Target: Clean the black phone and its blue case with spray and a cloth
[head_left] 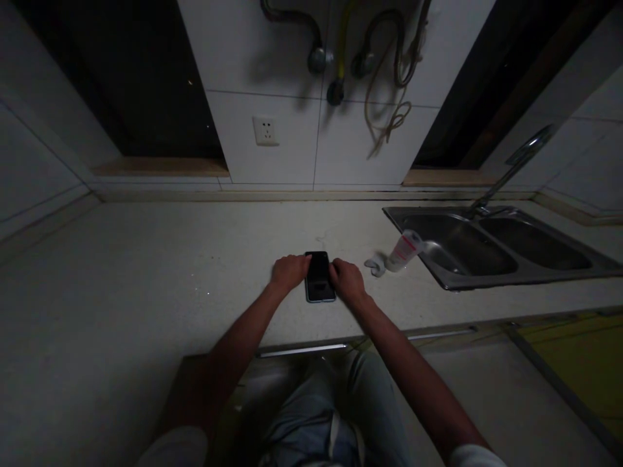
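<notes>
A flat, black, glass-faced phone (318, 293) lies on the off-white desk (146, 259) at frame centre, likely light, stiff, slick and fragile, best held by its long edges. It sits between the grip's curled bare left hand (289, 271) and right hand (348, 279), each at one edge; whether they clamp it, one cannot tell.

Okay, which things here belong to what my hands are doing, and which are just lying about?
In use:
Phone, flat on the counter
Left hand, at its left edge
Right hand, at its right edge

Just lying about:
Pale container with red print, beside the sink
Small crumpled pale item next to it
</notes>
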Available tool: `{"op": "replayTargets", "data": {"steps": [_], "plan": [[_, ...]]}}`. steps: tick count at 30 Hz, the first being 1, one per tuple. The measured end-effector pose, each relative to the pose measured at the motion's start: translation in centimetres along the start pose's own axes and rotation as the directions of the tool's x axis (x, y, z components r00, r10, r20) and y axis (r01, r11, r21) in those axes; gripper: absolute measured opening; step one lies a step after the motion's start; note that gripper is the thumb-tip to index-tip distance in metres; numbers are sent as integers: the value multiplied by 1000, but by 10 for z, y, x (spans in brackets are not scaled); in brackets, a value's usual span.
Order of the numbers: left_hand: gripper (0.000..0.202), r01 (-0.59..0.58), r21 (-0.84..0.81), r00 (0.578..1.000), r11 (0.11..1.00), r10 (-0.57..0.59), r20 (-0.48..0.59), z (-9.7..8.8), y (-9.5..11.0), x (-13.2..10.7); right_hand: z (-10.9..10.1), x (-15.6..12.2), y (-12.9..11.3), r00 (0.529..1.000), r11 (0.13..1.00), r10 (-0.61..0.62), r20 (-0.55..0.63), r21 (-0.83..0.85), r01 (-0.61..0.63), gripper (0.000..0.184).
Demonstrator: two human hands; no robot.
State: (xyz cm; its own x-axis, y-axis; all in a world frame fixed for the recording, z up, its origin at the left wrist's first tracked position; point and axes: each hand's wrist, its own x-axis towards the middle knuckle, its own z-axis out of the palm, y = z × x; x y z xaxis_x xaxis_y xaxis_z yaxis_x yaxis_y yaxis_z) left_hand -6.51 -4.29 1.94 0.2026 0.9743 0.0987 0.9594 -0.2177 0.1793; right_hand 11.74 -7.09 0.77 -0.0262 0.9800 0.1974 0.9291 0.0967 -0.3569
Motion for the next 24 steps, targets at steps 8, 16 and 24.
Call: {"op": "replayTargets", "data": {"steps": [8, 16, 24], "plan": [[53, -2, -249, 996, 969, -21, -90, -12, -34, 5, -12, 5, 59, 933, 842, 265, -243, 531, -100, 36], [46, -30, -185, 999, 982, 22, -43, -2, -33, 3, -10, -3, 64, 966, 863, 142, -215, 505, -15, 36], [47, -7, -127, 1000, 992, 3, -27, -3, -31, 4, -13, -3, 62, 985, 921, 76, -156, 390, -10, 39]]}}
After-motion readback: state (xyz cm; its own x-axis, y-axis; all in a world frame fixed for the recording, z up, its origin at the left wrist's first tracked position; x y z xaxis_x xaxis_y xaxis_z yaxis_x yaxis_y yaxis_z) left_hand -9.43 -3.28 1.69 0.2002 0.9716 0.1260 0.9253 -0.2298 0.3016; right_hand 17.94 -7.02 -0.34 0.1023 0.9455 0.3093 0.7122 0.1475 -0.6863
